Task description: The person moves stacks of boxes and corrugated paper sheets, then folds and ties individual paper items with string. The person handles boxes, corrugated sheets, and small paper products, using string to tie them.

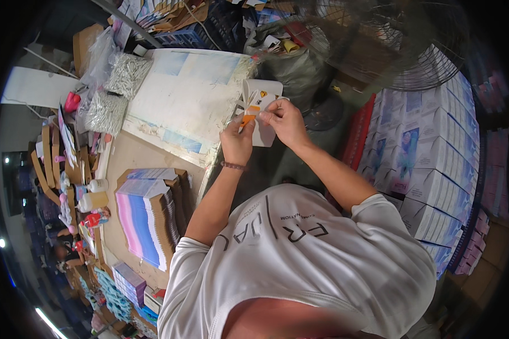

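Both hands are raised together beyond the worktable's right edge. My left hand (237, 146), with a beaded bracelet at the wrist, pinches a small orange-and-white piece (247, 119) between thumb and fingers. My right hand (285, 121) is closed in a pinch at the other side of that same piece. Its fingertips hide part of the piece, and I cannot tell its exact kind. Right behind the fingers is a white sheet-like thing (264, 138) with a rounded top and small yellow-and-black marks. Thin white strips stick up beside it.
A pale worktable (192, 93) lies to the left, with a stack of printed folded cartons (144, 217) and bags of small white parts (106, 110). Bottles (92, 201) line its far-left side. Stacked printed boxes (421, 152), a wire fan guard (430, 70) and a large sack (285, 65) stand right and ahead.
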`<control>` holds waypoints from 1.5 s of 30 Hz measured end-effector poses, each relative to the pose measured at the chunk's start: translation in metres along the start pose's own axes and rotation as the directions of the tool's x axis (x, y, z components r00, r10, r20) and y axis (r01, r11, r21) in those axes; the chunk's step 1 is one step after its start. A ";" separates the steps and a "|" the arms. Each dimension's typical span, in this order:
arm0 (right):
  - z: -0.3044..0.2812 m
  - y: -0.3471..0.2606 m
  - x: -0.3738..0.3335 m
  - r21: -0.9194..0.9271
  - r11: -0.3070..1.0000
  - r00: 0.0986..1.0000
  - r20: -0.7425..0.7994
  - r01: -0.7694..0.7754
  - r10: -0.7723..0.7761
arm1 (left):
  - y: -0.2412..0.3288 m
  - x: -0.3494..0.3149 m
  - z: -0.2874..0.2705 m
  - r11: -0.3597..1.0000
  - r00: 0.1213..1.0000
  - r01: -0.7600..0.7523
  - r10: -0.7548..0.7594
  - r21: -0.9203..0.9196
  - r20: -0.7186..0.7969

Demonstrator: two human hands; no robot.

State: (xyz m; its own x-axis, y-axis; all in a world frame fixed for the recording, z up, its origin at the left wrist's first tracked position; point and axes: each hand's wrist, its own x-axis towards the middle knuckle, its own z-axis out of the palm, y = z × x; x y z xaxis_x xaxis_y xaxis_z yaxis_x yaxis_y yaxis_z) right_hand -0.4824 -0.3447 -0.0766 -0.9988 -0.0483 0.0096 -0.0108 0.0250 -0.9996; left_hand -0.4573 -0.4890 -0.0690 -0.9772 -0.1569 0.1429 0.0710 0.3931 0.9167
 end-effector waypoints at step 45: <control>0.102 0.013 0.109 0.166 0.977 0.973 -0.165 -0.135 0.162 | -0.062 0.118 -0.047 0.998 0.995 -0.057 0.055 -0.013 -0.078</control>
State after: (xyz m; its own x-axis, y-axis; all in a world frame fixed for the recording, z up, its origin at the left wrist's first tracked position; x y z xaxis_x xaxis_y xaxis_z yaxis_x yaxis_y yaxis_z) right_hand -0.5863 -0.4515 -0.0911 -0.9814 0.1221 -0.1485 0.1318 -0.1350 -0.9820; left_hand -0.5673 -0.5744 -0.0911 -0.9533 -0.2049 0.2220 0.1287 0.3896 0.9120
